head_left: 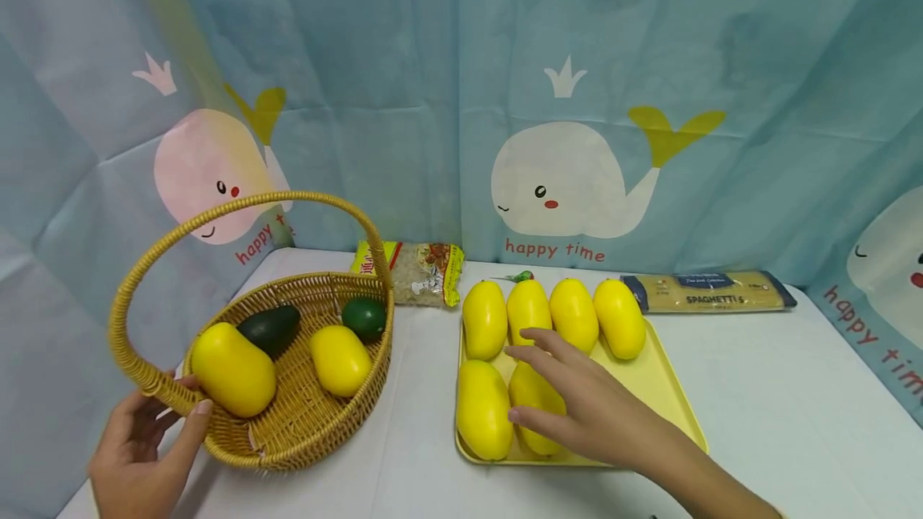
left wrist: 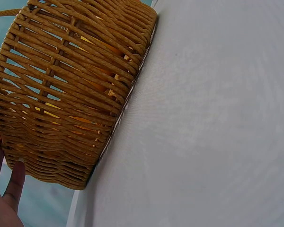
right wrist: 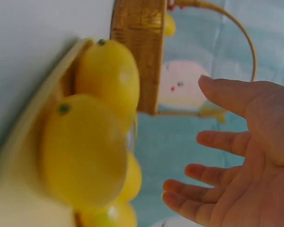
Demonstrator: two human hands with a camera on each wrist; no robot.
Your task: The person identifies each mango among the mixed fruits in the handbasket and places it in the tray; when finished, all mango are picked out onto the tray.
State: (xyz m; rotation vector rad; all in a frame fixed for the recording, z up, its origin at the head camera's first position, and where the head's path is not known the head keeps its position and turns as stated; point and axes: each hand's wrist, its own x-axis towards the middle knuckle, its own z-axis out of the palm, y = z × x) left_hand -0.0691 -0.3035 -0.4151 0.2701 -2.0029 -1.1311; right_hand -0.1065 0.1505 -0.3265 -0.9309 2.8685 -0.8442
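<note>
Right hand (head_left: 577,403) near 6 smooth oval mangoes (head_left: 483,411), left (head_left: 140,455) on woven basket (head_left: 292,395)

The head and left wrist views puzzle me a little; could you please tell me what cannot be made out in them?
Head view: part of the nearer-row yellow fruit, covered by the right hand.
Head view: what the red-and-green item is, too small to tell.
Left wrist view: much of the left hand, cut off by the left edge.
Left wrist view: most contents of the basket, hidden by its weave.
</note>
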